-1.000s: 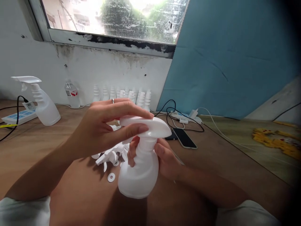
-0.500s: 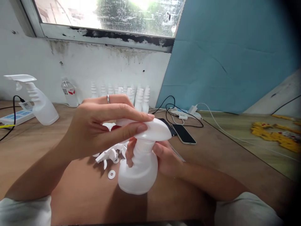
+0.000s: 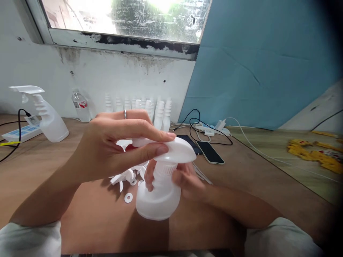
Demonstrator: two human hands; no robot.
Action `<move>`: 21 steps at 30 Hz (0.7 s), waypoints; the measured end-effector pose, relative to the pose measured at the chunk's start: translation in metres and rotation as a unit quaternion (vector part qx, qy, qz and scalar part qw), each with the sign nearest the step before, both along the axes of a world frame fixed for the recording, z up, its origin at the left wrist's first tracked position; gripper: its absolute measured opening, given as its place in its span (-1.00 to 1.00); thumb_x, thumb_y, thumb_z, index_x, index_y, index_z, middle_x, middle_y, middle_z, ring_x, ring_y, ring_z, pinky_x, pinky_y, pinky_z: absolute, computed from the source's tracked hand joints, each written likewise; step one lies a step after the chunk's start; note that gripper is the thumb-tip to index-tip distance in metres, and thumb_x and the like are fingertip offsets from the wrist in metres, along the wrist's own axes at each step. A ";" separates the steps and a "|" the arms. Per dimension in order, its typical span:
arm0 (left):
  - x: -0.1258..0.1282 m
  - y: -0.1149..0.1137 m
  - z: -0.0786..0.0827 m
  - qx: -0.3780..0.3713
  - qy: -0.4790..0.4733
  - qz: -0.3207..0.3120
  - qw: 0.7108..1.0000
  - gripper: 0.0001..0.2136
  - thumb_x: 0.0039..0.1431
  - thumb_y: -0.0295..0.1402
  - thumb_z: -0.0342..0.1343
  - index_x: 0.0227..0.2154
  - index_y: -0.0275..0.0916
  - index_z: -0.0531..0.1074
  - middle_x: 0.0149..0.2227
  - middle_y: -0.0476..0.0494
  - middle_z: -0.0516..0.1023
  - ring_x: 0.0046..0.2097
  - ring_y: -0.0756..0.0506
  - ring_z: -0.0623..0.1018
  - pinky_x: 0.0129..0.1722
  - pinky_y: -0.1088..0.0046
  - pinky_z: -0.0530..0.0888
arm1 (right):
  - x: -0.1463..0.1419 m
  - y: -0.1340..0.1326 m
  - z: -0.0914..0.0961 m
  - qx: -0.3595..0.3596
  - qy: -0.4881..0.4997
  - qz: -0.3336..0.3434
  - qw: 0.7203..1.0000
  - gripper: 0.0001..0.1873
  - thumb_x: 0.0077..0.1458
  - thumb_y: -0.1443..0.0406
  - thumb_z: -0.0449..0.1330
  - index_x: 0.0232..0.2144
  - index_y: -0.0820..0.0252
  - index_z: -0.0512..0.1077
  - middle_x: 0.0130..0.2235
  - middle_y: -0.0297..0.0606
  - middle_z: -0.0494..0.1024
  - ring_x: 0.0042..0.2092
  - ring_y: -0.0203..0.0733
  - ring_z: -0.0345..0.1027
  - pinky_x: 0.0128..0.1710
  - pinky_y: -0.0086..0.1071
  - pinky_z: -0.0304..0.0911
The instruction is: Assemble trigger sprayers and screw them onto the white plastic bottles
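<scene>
I hold a white plastic spray bottle (image 3: 158,200) above the wooden table (image 3: 40,167). My left hand (image 3: 112,146) is closed over its white trigger head (image 3: 179,148), thumb under the front and fingers on top, a ring on one finger. My right hand (image 3: 187,180) grips the ribbed collar at the bottle's neck with its fingers pinched round it. Just behind the bottle lies a heap of loose white trigger parts (image 3: 125,176), and a small white washer (image 3: 128,197) lies flat on the table.
A finished spray bottle (image 3: 46,117) stands at the far left beside a power strip (image 3: 18,132). A water bottle (image 3: 79,105) and a row of several white bottles (image 3: 150,107) line the wall. Two phones (image 3: 210,151) and cables lie to the right, yellow pieces (image 3: 313,153) farther right.
My right hand's fingers have shifted round the bottle's collar, turning at the neck. The bottle and my left hand have stayed almost in place.
</scene>
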State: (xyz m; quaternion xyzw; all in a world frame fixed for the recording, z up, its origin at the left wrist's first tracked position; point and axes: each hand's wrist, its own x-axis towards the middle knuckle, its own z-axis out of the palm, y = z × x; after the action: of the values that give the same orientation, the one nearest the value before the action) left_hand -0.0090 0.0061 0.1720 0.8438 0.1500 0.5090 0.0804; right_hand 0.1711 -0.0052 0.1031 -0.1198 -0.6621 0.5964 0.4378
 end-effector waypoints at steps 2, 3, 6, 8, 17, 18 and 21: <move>0.000 -0.001 0.000 -0.002 0.001 0.000 1.000 -0.92 0.08 -0.37 0.26 -0.35 -0.09 0.60 -0.46 -0.04 0.56 -0.43 -0.01 0.49 -0.58 0.50 0.41 | -0.001 -0.001 0.001 -0.024 0.023 0.022 0.999 -0.50 0.09 -0.08 0.10 -0.15 0.20 0.23 -0.43 -0.25 0.45 -0.45 -0.22 0.36 -0.46 -0.32 0.32; 0.000 -0.001 0.000 -0.002 0.003 0.000 1.000 -0.92 0.08 -0.37 0.26 -0.34 -0.09 0.60 -0.46 -0.04 0.55 -0.44 -0.01 0.49 -0.58 0.51 0.40 | -0.001 -0.001 0.001 -0.025 0.021 0.020 0.999 -0.52 0.10 -0.06 0.09 -0.15 0.18 0.22 -0.43 -0.27 0.44 -0.46 -0.22 0.36 -0.46 -0.32 0.32; -0.001 -0.002 0.000 0.012 0.008 -0.003 1.000 -0.90 0.08 -0.38 0.25 -0.32 -0.08 0.60 -0.46 -0.02 0.54 -0.44 0.01 0.49 -0.61 0.53 0.38 | -0.001 -0.002 0.004 0.010 -0.014 -0.018 1.000 -0.65 0.05 0.07 0.21 -0.28 0.18 0.25 -0.47 -0.32 0.41 -0.48 -0.26 0.34 -0.45 -0.35 0.31; 0.000 -0.003 0.000 0.017 0.008 -0.002 1.000 -0.88 0.08 -0.39 0.25 -0.31 -0.07 0.59 -0.46 -0.02 0.54 -0.43 0.00 0.49 -0.61 0.53 0.38 | -0.001 -0.002 0.006 0.008 -0.021 -0.015 1.000 -0.62 0.03 0.02 0.22 -0.31 0.18 0.27 -0.47 -0.31 0.41 -0.47 -0.26 0.34 -0.44 -0.35 0.31; 0.001 -0.005 0.000 0.015 0.013 0.014 1.000 -0.92 0.10 -0.35 0.24 -0.32 -0.08 0.58 -0.46 -0.01 0.55 -0.44 0.00 0.49 -0.60 0.51 0.38 | 0.005 -0.001 0.005 0.020 -0.055 0.006 0.998 -0.66 0.08 0.08 0.18 -0.48 0.26 0.36 -0.48 -0.25 0.41 -0.41 -0.25 0.34 -0.37 -0.36 0.29; 0.001 -0.005 0.000 0.016 0.014 0.011 1.000 -0.91 0.10 -0.36 0.24 -0.31 -0.09 0.57 -0.46 -0.01 0.55 -0.45 0.01 0.48 -0.60 0.51 0.38 | 0.005 -0.002 0.005 0.019 -0.056 0.006 0.998 -0.66 0.07 0.07 0.19 -0.48 0.26 0.36 -0.47 -0.25 0.41 -0.41 -0.26 0.34 -0.36 -0.36 0.29; 0.000 -0.005 0.001 0.029 0.017 -0.003 0.999 -0.89 0.09 -0.41 0.24 -0.30 -0.12 0.56 -0.45 -0.01 0.56 -0.45 0.02 0.48 -0.60 0.54 0.37 | 0.005 -0.001 0.005 0.005 -0.020 0.058 0.998 -0.55 0.11 -0.04 0.08 -0.40 0.26 0.36 -0.45 -0.22 0.42 -0.39 -0.23 0.34 -0.38 -0.34 0.30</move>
State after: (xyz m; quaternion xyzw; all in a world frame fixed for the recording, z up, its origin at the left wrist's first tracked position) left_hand -0.0086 0.0012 0.1726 0.8548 0.1338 0.4984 0.0546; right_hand 0.1765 -0.0060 0.1086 -0.0906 -0.6795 0.6149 0.3898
